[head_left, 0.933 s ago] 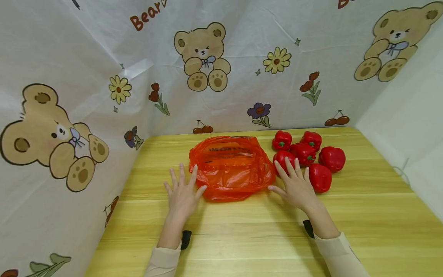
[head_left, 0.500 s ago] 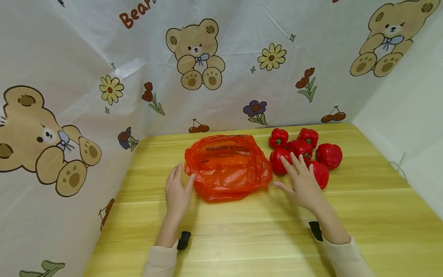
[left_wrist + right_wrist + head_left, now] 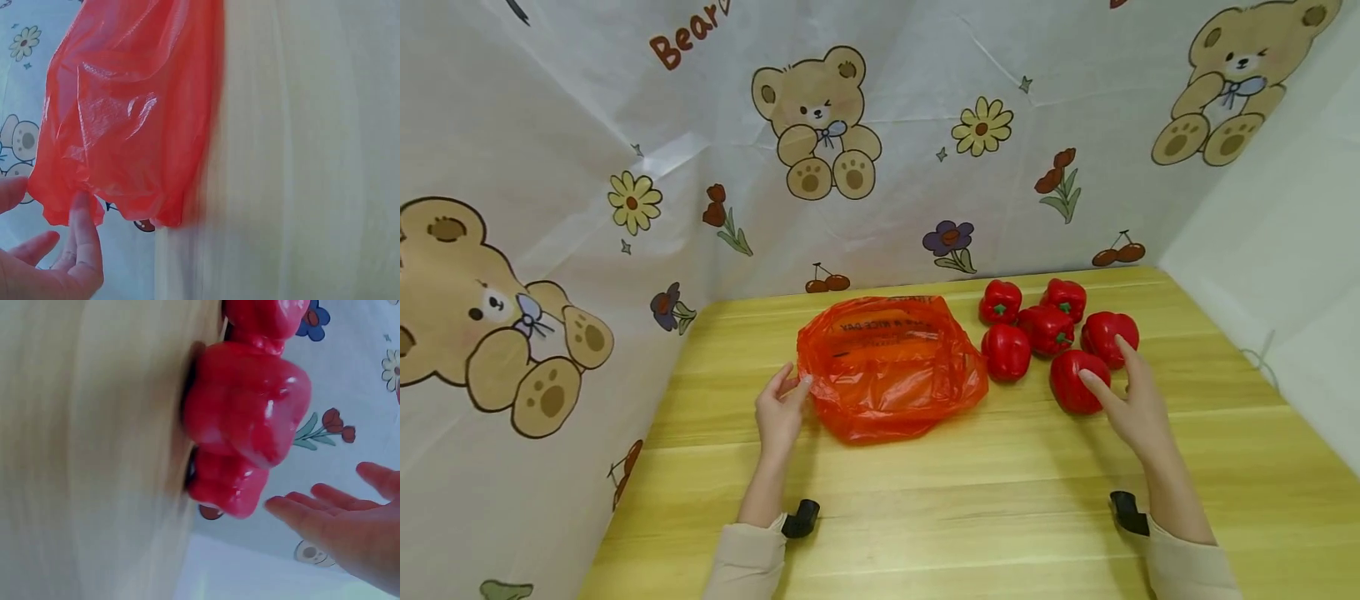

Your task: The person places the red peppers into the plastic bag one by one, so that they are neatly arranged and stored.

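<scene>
A crumpled translucent orange-red plastic bag (image 3: 887, 367) with printed lettering lies on the table. My left hand (image 3: 780, 417) is at its left edge, with the fingers bent. In the left wrist view, fingertips of the left hand (image 3: 65, 250) touch the bag (image 3: 125, 125), and a gap stays between the digits. My right hand (image 3: 1138, 408) hovers beside the nearest red bell pepper (image 3: 1077, 382), thumb and fingers spread with nothing held. The right wrist view shows this hand (image 3: 350, 519) apart from a glossy pepper (image 3: 250, 403).
Several more red bell peppers (image 3: 1048, 329) cluster right of the bag, on the wooden table (image 3: 940, 508). A bear-print cloth (image 3: 865, 233) hangs at the back and left. A white wall (image 3: 1285, 275) stands on the right.
My right hand has moved right, from above the front peppers to the nearest pepper's right side. The left hand's spread fingers have bent in at the bag's edge. The view has shifted slightly.
</scene>
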Tool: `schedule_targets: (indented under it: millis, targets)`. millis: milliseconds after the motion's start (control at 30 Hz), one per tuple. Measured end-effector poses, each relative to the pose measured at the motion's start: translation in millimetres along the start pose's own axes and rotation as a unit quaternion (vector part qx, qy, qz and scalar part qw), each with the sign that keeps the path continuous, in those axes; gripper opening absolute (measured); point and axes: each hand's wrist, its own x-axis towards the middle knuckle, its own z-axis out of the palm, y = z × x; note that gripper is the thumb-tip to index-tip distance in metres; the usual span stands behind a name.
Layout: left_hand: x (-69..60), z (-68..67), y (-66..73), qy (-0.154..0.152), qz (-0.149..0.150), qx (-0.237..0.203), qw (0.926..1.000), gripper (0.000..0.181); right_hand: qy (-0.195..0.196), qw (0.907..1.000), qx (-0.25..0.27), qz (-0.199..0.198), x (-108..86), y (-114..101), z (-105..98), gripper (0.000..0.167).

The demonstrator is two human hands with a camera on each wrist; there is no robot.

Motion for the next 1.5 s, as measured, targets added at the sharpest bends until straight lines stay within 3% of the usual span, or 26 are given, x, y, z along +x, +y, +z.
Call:
schedule_targets:
  millis: [133, 300, 500, 700, 933, 1500]
  targets:
    - [-0.5, 6.2, -2.1, 0.016, -0.007, -0.055, 0.9983, 0.041, -0.020, 0.9944, 0.046, 0.093, -0.6, 10, -3, 0.085]
    - [-1.0, 10.1, -5.0, 0.041, -0.013, -0.125, 0.9913, 0.033, -0.034, 0.9880, 0.062, 0.138, -1.9, 17, -2, 0.086]
    - [-2.0, 8.3, -6.0, 0.058, -0.020, -0.169, 0.9837, 0.031, -0.062, 0.9882, 0.049, 0.131, 2.8, 21, -1, 0.088]
    - [-2.8, 7.0, -6.0, 0.061, -0.030, -0.176, 0.9820, 0.030, -0.075, 0.9888, 0.054, 0.117, 6.1, 24, 2, 0.089]
    - [-6.7, 5.3, -6.5, 0.056, -0.042, -0.169, 0.9832, 0.032, -0.069, 0.9876, 0.041, 0.135, 4.5, 26, 7, 0.090]
    - [-7.2, 2.9, -6.9, 0.057, -0.042, -0.156, 0.9853, 0.028, -0.035, 0.9902, 0.014, 0.134, 4.1, 26, 13, 0.088]
